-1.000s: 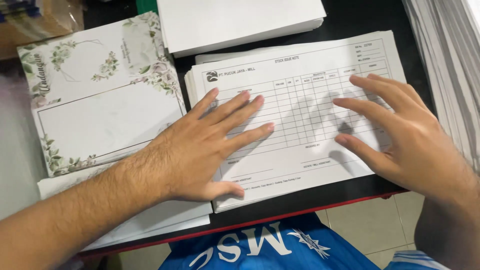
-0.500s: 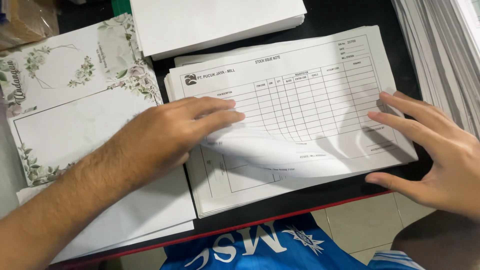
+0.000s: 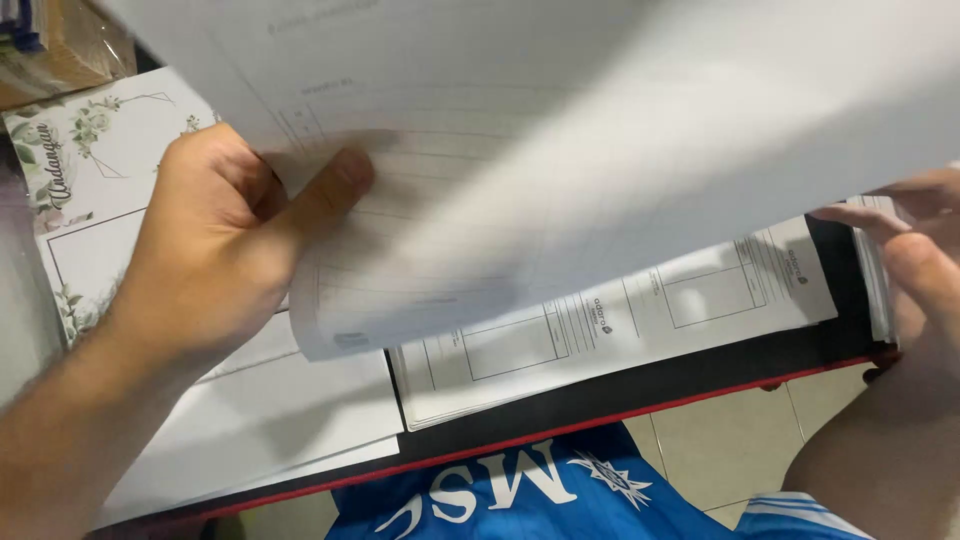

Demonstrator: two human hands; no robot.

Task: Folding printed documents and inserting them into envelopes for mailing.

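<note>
Head view, nearest first: a blue jersey (image 3: 520, 495) fills the bottom edge, with pale floor tiles (image 3: 720, 430) beside it. Next comes the red-trimmed front edge of a black table (image 3: 640, 400).

On that table lies a stack of printed forms (image 3: 620, 330). Its long axis runs left to right, and its right end sits a little farther from the person. To its left is a stack of plain white paper (image 3: 270, 410).

Above both, the left hand (image 3: 215, 260) pinches the lifted sheet (image 3: 600, 150). The thumb presses the near face and the fingers curl behind its left edge.

This sheet is raised off the forms and covers most of the view. Its long axis also runs left to right, its lower left corner hangs toward the stack, and its ruled lines show faintly through the paper.

The right hand (image 3: 915, 270) sits at the right end of the forms, fingers loosely bent. Whether it grips anything cannot be told.

The step in hand looks like peeling one form clear of the pile. Finishing it cleanly would call for the left pinch to hold one leaf only while the pile stays square.

Farther left lies a floral invitation card (image 3: 90, 170), and beyond it a plastic-wrapped pack (image 3: 60, 50).
</note>
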